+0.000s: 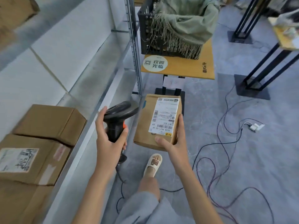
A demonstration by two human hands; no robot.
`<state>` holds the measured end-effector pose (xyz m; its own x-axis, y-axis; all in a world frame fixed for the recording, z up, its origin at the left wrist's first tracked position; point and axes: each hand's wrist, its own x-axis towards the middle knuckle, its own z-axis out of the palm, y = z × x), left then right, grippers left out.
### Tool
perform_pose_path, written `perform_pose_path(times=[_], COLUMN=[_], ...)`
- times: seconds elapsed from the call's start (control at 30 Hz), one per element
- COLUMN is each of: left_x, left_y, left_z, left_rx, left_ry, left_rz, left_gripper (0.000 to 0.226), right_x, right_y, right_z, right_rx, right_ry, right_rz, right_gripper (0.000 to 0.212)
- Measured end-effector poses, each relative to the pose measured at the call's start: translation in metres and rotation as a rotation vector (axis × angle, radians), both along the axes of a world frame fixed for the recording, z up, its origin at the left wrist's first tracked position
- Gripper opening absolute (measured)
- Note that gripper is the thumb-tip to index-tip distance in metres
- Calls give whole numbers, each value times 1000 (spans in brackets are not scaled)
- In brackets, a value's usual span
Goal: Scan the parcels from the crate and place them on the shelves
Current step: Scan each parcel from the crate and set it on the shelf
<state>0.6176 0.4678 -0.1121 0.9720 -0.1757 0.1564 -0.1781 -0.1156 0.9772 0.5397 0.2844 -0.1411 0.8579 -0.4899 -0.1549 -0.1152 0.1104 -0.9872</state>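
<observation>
Parcel [157,122] underside hidden; crate [161,28] contents cloth-covered.

Metal shelf [90,101] on left: brown cardboard boxes [40,143] sit stacked at its near end. Small wooden counter [205,62] ahead carries a black crate [145,29] lined with green fringed cloth [186,21]. Grey floor [242,143]: loose cables [226,143], white plug [254,126].

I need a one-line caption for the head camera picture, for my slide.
Left hand holds a scanner beside a labelled parcel held in the right hand.
</observation>
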Motion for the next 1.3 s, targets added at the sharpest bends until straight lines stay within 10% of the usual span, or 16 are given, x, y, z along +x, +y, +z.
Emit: perform_pose_path(times=[0.43,1.3], left_x=[248,465], left_y=[-134,-342], left_z=[1,40], left_rx=[-34,80], left_ry=[15,-98], left_rz=[-152,-65], left_gripper=[78,79], right_x=[224,415], right_y=[-106,-325], right_z=[6,31], right_rx=[-25,19], right_ry=[-19,-36], right_rz=[-111,-116], right_gripper=[103,107])
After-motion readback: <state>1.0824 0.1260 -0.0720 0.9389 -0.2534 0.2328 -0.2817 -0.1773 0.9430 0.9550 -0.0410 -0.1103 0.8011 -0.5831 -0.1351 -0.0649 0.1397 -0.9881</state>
